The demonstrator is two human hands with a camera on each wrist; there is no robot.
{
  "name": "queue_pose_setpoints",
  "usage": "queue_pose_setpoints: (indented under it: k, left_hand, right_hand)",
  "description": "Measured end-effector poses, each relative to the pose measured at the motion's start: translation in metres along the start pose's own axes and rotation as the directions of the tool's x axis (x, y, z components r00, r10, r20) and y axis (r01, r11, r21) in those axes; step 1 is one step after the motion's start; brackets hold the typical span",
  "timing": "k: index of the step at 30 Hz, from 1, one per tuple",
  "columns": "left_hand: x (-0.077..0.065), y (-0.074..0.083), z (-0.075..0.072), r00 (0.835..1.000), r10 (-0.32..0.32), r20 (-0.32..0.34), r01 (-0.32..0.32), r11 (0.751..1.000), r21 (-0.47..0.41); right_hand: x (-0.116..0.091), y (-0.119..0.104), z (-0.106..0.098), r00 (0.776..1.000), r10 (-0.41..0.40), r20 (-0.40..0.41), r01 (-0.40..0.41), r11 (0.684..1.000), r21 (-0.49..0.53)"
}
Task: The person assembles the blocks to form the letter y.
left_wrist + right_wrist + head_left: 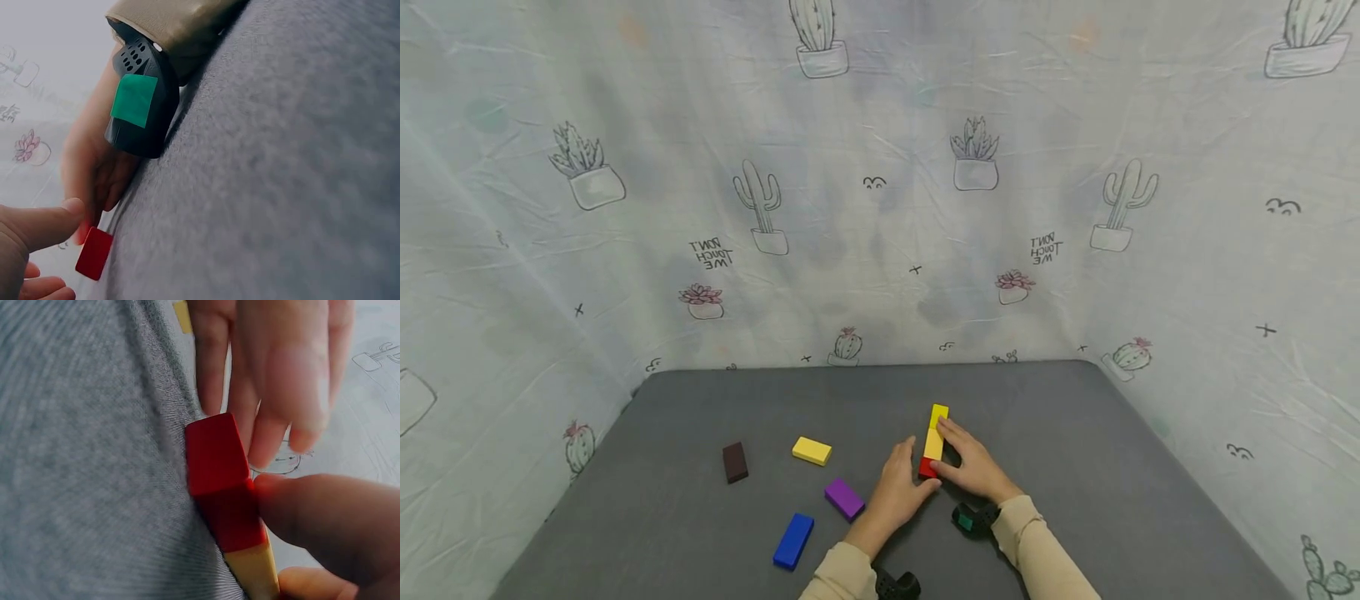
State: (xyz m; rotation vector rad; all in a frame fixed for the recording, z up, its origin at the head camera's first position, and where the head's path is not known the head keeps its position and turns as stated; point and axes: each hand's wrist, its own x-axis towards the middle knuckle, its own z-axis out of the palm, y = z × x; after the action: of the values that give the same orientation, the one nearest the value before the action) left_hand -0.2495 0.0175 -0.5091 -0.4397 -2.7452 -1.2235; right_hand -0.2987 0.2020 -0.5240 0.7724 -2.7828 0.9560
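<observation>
A red block [928, 469], a yellow block [933, 446] and another yellow block [939, 412] form a line pointing away from me, red nearest. My right hand [976, 467] lies along the line's right side. Its thumb touches the red block, and its index fingertip overlaps the yellow ones in the head view. On the other side, my left hand [898, 486] is spread, thumb apart from the fingers, close beside the line and holding nothing. In the right wrist view, the red block [219, 456] shows its end, with the right thumb at its side.
To the left lie a purple block [845, 498], a blue block [793, 541], a loose yellow block [812, 451] and a dark brown block [735, 462] on the grey table [647, 517]. Black wrist devices sit under both sleeves. A cactus-print curtain [880, 300] hangs behind.
</observation>
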Motion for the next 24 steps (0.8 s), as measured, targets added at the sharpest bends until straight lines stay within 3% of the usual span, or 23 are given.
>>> queue_pose_setpoints:
  k: [6,15,24]
  left_hand:
    - [-0.009,-0.001,-0.017,1.000,-0.023,-0.012,0.023,1.000,0.013]
    - [-0.030,-0.016,-0.052,0.998,-0.027,-0.054,0.032,0.995,0.090]
    - [-0.054,-0.037,-0.081,0.998,0.024,-0.052,-0.017,0.990,0.139]
  right_hand:
    - [0.003,-0.001,0.002,1.000,-0.001,-0.008,0.001,1.000,-0.007]
    - [0.000,0.000,0.001,1.000,-0.003,-0.013,0.003,1.000,-0.009]
    - [-0.002,0.000,0.003,1.000,0.007,0.000,-0.007,1.000,-0.011]
